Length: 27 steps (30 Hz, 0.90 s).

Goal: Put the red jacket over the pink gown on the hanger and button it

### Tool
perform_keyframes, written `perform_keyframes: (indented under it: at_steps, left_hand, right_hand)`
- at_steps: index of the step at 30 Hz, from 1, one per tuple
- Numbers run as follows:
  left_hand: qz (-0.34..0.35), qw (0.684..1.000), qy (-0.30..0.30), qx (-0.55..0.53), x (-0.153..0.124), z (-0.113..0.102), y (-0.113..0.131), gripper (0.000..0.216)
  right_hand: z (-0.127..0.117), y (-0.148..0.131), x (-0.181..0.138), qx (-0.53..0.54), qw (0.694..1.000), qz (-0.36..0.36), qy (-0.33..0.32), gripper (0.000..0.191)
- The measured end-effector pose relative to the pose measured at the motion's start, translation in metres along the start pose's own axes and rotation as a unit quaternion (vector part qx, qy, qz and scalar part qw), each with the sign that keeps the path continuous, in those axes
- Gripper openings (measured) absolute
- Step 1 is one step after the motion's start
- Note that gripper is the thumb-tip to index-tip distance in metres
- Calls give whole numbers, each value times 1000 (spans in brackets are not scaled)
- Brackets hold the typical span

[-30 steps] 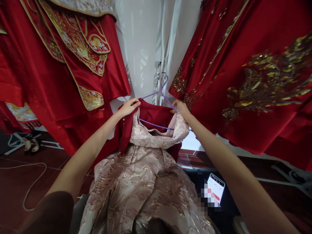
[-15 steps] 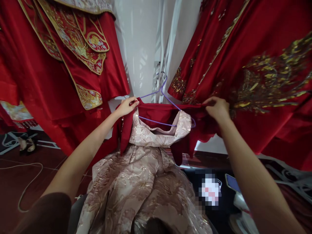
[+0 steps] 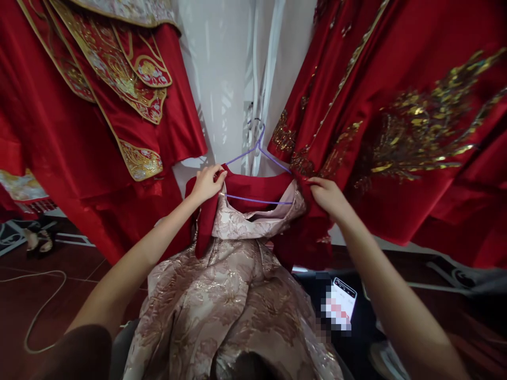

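Note:
A pale pink brocade dress (image 3: pixel 229 295) with gold thread lies over the lap, its neckline raised on a purple hanger (image 3: pixel 257 199). A dark red garment (image 3: pixel 253 184) is draped behind and around the dress's shoulders. At the left shoulder, my left hand (image 3: pixel 209 182) pinches the red cloth beside the dress strap. My right hand (image 3: pixel 327 195) grips the same red garment just outside the right strap, thumb and fingers closed. The hanger's hook points up at the wall. Most of the red garment's lower part is hidden behind the dress.
Red embroidered gowns hang on the left (image 3: pixel 138 132) and right (image 3: pixel 396 158) before a white wall (image 3: pixel 217 79). A lit phone (image 3: pixel 343 303) rests on a dark surface at the lower right. Shoes (image 3: pixel 37 243) and a pale cable (image 3: pixel 47 311) are on the floor at left.
My right hand has come inward to the left with the red cloth, which now covers the hanger's right end. The phone's upper part has come into clearer view.

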<state>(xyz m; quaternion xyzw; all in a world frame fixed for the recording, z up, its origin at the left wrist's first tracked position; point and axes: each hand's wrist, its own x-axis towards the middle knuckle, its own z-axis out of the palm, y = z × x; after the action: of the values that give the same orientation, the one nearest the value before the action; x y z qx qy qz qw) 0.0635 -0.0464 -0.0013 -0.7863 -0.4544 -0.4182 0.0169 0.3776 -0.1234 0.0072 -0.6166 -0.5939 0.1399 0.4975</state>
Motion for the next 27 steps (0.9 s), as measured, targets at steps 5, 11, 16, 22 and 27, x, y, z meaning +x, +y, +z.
perform_keyframes:
  at_steps: [5,11,16,22,27]
  left_hand:
    - [-28,996,57,61,-19,17,19,28]
    - [-30,996,42,70,-15,15,12,29]
    - [-49,993,83,65,-24,13,16,27]
    - [-85,995,42,-32,-36,-1,19,29]
    - [-65,993,-12,-93,-29,1,40,27]
  right_hand:
    - [83,-26,-38,218,972,-13,90,13]
    - [119,-30,-57,234,970,-52,44,8]
    - [97,-22,-45,155,982,-101,30,24]
    - [96,-19,-38,53,982,-173,52,19]
    - [115,-23,-31,124,974,-190,-19,16]
